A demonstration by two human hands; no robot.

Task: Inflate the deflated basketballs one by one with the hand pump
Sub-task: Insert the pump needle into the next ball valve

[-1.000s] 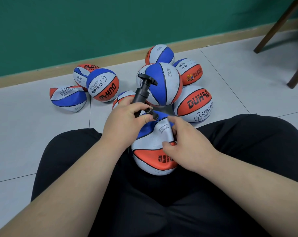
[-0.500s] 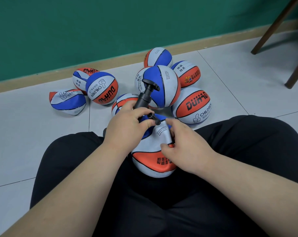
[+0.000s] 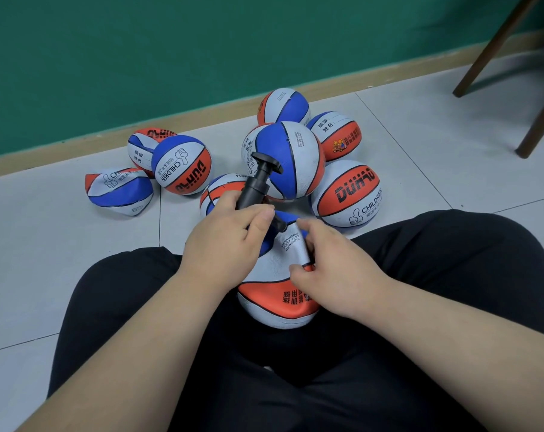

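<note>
The ball (image 3: pixel 277 304) sits in my lap, half-collapsed. My right hand (image 3: pixel 336 272) pinches its creased top panel, thumb and fingers curled on the skin. My left hand (image 3: pixel 227 241) wraps round the pump (image 3: pixel 256 187). Its barrel slants up and away, handle far, nozzle low between both hands, just left of my right fingertips. I can't see the valve. Beyond, more balls (image 3: pixel 348 191) lie on the floor (image 3: pixel 61 260).

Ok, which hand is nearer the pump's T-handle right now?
Left. The left hand grips the pump barrel just below the T-handle; the right hand is lower, holding the ball on the lap.
</note>
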